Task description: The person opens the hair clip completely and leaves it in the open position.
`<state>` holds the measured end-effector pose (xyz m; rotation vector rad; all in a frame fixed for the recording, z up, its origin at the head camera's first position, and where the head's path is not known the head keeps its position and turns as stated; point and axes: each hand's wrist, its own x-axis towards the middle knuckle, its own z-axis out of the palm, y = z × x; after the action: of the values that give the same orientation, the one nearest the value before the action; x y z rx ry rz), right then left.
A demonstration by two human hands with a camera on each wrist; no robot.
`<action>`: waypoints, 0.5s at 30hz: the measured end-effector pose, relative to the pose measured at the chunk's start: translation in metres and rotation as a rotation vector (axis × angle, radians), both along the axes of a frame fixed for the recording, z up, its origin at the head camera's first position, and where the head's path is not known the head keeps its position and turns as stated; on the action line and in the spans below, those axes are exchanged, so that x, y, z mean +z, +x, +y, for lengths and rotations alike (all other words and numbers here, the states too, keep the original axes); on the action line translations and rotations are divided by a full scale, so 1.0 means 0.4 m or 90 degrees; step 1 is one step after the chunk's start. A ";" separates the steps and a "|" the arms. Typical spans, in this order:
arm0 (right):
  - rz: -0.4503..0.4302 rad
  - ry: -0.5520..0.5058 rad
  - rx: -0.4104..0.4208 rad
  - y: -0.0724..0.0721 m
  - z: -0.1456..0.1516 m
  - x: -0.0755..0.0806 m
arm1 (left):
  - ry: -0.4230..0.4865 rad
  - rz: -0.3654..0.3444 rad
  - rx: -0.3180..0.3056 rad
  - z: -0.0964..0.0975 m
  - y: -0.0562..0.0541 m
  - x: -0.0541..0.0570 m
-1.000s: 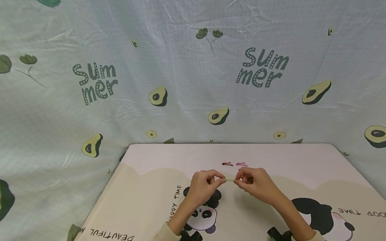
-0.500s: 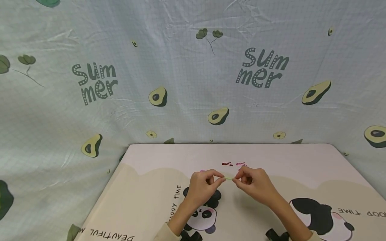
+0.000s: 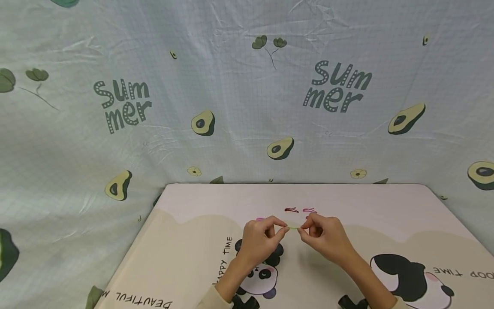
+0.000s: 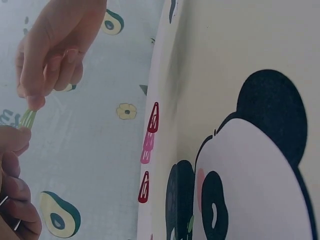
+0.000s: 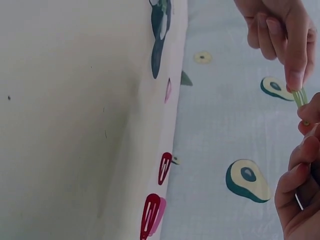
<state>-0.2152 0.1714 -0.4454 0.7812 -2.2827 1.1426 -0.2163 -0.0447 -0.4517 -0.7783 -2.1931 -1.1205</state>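
Note:
A light green snap hair clip [image 3: 293, 228] spans the gap between the two hands, held above the table. My left hand [image 3: 259, 240] pinches one end between thumb and forefinger, and my right hand [image 3: 327, 239] pinches the other end the same way. In the left wrist view the clip [image 4: 28, 118] shows slots along its body. The right wrist view shows the same clip [image 5: 300, 98] partly covered by fingertips. Beyond the hands lie a dark red hair clip [image 3: 291, 210], a pink one [image 3: 309, 210] and another pink one [image 3: 260, 219], partly behind the left hand.
The table [image 3: 166, 249] has a pale cover with printed pandas and lettering. Red clips [image 5: 164, 168] lie near its far edge in the right wrist view. Behind hangs a curtain [image 3: 239, 86] printed with avocados.
The green clip has turned slightly and looks thinner from the head view. The right hand has shifted a little; both hands keep their pinch.

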 end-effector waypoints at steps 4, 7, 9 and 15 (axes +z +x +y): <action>0.019 -0.007 0.001 0.000 -0.003 -0.004 | -0.001 0.030 0.004 0.001 -0.002 -0.003; 0.031 -0.010 0.000 -0.001 -0.004 -0.005 | -0.002 0.045 0.007 0.001 -0.002 -0.006; 0.036 -0.011 -0.001 0.000 -0.004 -0.005 | -0.002 0.051 0.007 0.001 -0.002 -0.007; 0.054 -0.013 -0.007 0.001 -0.006 -0.004 | 0.002 0.078 0.005 0.000 -0.003 -0.011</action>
<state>-0.2149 0.1690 -0.4472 0.7931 -2.1998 1.1048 -0.2174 -0.0445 -0.4559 -0.8152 -2.0900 -1.0443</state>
